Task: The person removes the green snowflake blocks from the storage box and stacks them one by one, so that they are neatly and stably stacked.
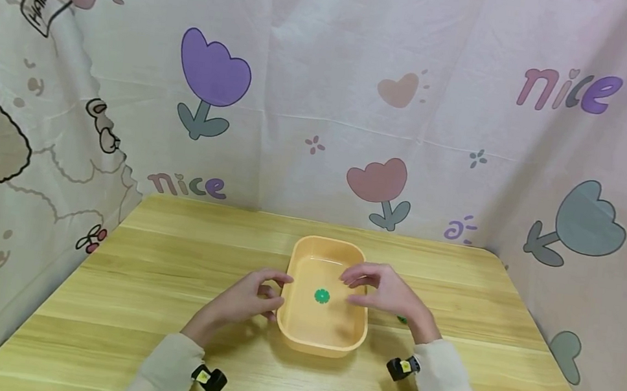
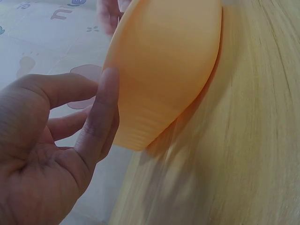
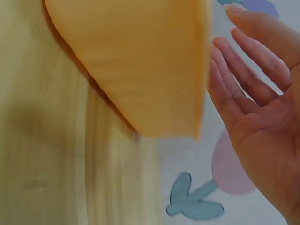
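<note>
A yellow-orange plastic tray (image 1: 320, 346) with rounded corners and raised walls stands on the table. Inside it, on the bottom, lies a small green flower-shaped piece (image 1: 322, 296). My left hand (image 1: 248, 295) holds the tray's left rim, thumb and index finger at the edge; the left wrist view shows the tray's outer wall (image 2: 164, 61) beside the thumb. Above the right side of the tray hovers my right hand (image 1: 381, 288), its fingers loosely bent and apart with nothing visible between them. In the right wrist view, that hand (image 3: 267, 112) is partly beyond the tray wall (image 3: 136, 70).
Another small green piece (image 1: 402, 319) lies to the right of the tray, mostly covered by the right wrist. The wooden table (image 1: 197, 233) ends against a printed cloth backdrop (image 1: 316, 78) with flowers and lettering. Each wrist wears a small black camera (image 1: 208, 379).
</note>
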### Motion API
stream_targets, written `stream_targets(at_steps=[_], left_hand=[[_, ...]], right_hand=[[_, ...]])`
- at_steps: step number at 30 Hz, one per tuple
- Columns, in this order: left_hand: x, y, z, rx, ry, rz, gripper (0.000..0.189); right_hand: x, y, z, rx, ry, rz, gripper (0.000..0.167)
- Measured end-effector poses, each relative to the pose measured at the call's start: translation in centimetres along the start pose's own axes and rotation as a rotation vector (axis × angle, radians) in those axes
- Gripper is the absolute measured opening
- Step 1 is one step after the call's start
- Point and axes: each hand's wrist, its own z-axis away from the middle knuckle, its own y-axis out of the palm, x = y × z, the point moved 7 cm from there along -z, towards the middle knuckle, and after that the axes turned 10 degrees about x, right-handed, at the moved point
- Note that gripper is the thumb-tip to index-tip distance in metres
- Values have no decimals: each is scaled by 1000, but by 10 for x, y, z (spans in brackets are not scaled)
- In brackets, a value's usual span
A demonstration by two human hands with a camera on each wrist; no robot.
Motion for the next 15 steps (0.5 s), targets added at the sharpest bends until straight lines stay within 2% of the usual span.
stream_targets(at_steps=[3, 9, 15], left_hand=[[0, 0, 0, -1, -7, 5, 50], [2, 0, -1, 3, -17, 21, 51], [1, 0, 0, 1, -13, 25, 50]], right_hand=[[-3, 9, -14, 70, 8, -9, 34], [-10, 19, -37, 166, 56, 101, 29], [-14, 28, -54, 247, 102, 145, 27]])
